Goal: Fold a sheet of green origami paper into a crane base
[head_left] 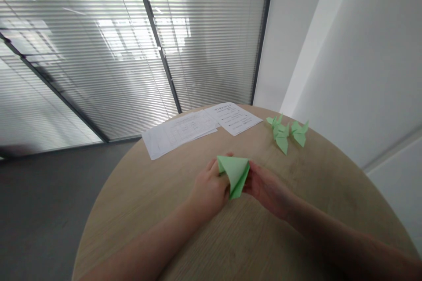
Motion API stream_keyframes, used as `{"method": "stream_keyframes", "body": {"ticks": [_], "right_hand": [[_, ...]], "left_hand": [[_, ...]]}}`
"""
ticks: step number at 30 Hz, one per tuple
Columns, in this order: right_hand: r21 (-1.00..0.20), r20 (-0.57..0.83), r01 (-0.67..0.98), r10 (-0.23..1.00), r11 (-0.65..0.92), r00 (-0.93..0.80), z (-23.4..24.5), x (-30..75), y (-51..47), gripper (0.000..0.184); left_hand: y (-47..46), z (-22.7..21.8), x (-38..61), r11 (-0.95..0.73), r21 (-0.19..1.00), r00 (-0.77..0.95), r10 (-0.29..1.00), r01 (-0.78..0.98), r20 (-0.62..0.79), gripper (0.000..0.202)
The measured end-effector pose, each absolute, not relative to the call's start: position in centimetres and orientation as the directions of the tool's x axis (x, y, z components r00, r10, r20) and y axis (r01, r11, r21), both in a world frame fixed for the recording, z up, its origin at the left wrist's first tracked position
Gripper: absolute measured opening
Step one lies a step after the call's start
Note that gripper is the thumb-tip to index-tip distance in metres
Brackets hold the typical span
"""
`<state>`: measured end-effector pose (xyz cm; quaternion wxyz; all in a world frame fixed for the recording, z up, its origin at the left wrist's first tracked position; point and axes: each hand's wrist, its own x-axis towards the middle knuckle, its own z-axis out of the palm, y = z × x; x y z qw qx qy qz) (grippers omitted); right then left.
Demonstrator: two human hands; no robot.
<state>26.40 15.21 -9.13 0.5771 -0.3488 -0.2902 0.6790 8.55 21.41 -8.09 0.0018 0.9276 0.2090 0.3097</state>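
A partly folded sheet of light green origami paper [234,170] is held up between my two hands above the round wooden table. It has a broad triangular flap facing me and folded layers hanging toward its lower tip. My left hand [211,189] grips it from the left, with some fingers tucked behind or inside the folds and partly hidden. On the other side, my right hand [263,184] pinches its right corner, thumb near the upper edge, the other fingers curled behind the paper.
Several folded green paper figures [281,134] lie at the table's right rear. Printed white sheets [181,131] overlap along the far edge of the table [132,210]. Beyond stand a glass partition with blinds [211,52] and a white wall [362,61] on the right.
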Motion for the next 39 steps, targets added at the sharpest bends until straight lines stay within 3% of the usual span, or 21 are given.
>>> {"method": "stream_keyframes", "body": {"ticks": [6,9,12,14,19,23,28,34,37,39], "right_hand": [[-0.827,-0.098,-0.559,0.995,-0.065,0.028,-8.8,26.6,15.3,0.039],[-0.819,-0.094,-0.572,0.994,-0.051,0.047,-8.8,26.7,15.4,0.038],[-0.816,-0.091,-0.577,0.993,-0.029,0.079,-8.8,26.8,15.5,0.037],[-0.820,-0.091,-0.572,0.992,-0.028,0.083,-8.8,26.7,15.5,0.037],[-0.791,-0.139,-0.610,0.985,-0.050,0.099,-9.2,26.7,15.8,0.039],[-0.795,-0.143,-0.605,0.982,-0.039,0.126,-9.3,27.0,16.0,0.041],[-0.825,-0.121,-0.564,0.981,-0.016,0.150,-9.5,27.2,16.1,0.044],[-0.843,-0.109,-0.538,0.977,0.007,0.183,-9.9,27.0,16.3,0.040],[-0.844,-0.116,-0.536,0.980,-0.013,0.160,-9.9,26.9,16.3,0.040],[-0.839,-0.125,-0.542,0.983,-0.032,0.135,-9.7,26.9,16.2,0.041]], "left_hand": [[21.2,-7.4,8.9,-0.832,0.433,0.585,0.553,0.347,0.593,0.021],[21.1,-6.9,8.9,-0.812,0.478,0.491,0.583,0.335,0.648,0.019],[21.3,-6.7,8.7,-0.797,0.413,0.412,0.589,0.441,0.695,0.013],[21.5,-6.7,8.5,-0.797,0.301,0.409,0.545,0.523,0.732,0.009],[21.6,-6.9,8.4,-0.799,-0.077,0.545,0.333,0.596,0.770,0.008],[21.4,-7.0,8.3,-0.771,-0.219,0.613,0.264,0.598,0.744,0.011],[21.3,-6.8,8.4,-0.831,-0.292,0.717,0.172,0.474,0.675,0.017],[20.7,-6.5,8.8,-0.874,-0.302,0.817,0.164,0.380,0.553,0.010],[20.1,-6.7,8.9,-0.907,-0.249,0.859,0.190,0.339,0.475,0.010],[19.7,-6.9,9.0,-0.916,-0.152,0.853,0.272,0.371,0.445,0.017]]}}
